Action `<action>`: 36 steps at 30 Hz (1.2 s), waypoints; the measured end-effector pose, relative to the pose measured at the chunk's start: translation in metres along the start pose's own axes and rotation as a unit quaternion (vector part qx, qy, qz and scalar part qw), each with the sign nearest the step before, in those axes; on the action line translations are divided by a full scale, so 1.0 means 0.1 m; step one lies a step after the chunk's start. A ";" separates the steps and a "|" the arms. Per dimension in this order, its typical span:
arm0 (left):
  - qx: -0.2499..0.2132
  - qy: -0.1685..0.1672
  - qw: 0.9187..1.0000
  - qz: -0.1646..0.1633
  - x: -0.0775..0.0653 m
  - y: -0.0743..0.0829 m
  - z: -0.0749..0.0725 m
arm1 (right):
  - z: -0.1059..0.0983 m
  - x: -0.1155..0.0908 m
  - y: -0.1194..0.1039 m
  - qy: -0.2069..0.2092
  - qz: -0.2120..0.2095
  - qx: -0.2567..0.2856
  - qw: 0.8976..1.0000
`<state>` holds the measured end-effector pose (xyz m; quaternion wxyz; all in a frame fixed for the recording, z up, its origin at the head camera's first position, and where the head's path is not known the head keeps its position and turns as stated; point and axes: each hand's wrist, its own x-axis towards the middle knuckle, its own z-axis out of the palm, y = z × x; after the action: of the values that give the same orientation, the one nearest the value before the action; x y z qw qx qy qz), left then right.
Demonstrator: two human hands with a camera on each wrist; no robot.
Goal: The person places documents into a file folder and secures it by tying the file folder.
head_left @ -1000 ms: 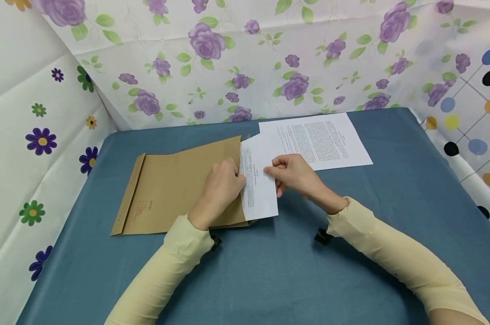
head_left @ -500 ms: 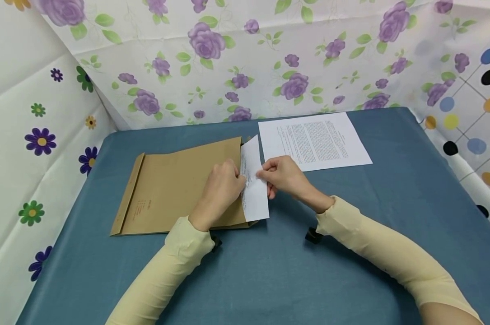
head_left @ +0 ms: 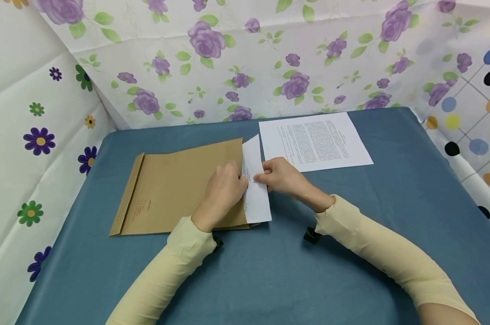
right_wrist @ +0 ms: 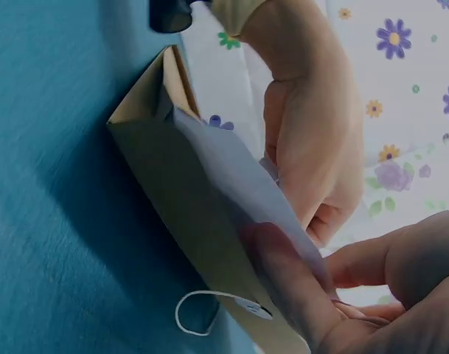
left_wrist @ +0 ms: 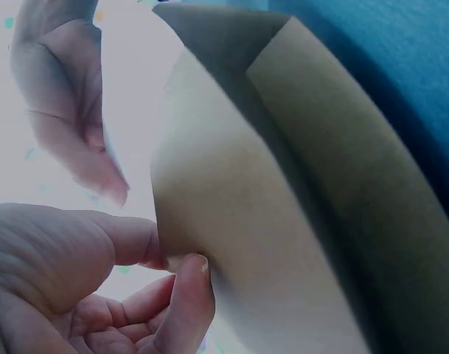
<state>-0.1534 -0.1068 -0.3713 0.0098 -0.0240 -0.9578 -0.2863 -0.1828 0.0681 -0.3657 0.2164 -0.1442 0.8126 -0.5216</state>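
Observation:
A brown paper envelope [head_left: 179,192] lies on the table, its open end to the right. My left hand [head_left: 223,187] pinches the upper edge of that opening between thumb and forefinger, lifting the side so the mouth gapes in the left wrist view. A white printed sheet [head_left: 258,203] is mostly inside, with a strip sticking out. My right hand [head_left: 283,178] pinches this strip by its right edge. The right wrist view shows the right thumb [right_wrist: 287,276] against the sheet, close by the envelope's mouth.
Another printed sheet [head_left: 314,140] lies flat at the back right of the blue tablecloth [head_left: 277,280]. A white string [right_wrist: 178,313] loops from a round disc [right_wrist: 253,307] on the envelope. Floral sheeting [head_left: 159,95] stands behind the table.
My right hand has moved left with the sheet, which now sits deeper in the envelope with a narrower strip showing. My left hand keeps its pinch, almost unmoved.

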 end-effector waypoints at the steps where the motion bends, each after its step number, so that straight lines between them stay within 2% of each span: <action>1: -0.001 0.001 1.000 0.000 0.00 0.00 0.00 | -0.01 0.02 0.01 -0.011 0.013 -0.002 1.000; 4: 0.001 0.004 1.000 0.003 0.00 0.00 0.00 | -0.05 0.07 0.08 -0.028 0.052 0.008 0.998; 8: 0.006 0.005 1.000 0.008 -0.01 0.01 -0.01 | -0.04 0.13 0.19 -0.017 0.077 0.035 0.996; 13: 0.004 0.005 1.000 0.008 0.00 0.03 -0.01 | 0.08 0.16 0.22 0.006 0.065 0.059 0.996; 18: 0.002 0.010 1.000 0.019 0.01 0.05 -0.01 | 0.17 0.19 0.23 -0.008 0.049 0.070 0.996; 26: 0.001 0.009 1.000 0.008 0.00 0.06 -0.04 | 0.10 0.21 0.30 0.008 0.080 0.080 0.994; 36: 0.008 -0.001 1.000 0.012 -0.02 0.08 -0.01 | 0.07 0.27 0.30 -0.006 0.074 0.057 0.996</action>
<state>-0.1514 -0.1005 -0.3659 0.0127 -0.0360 -0.9596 -0.2788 -0.2034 0.0625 -0.4006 0.2668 -0.0741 0.7885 -0.5492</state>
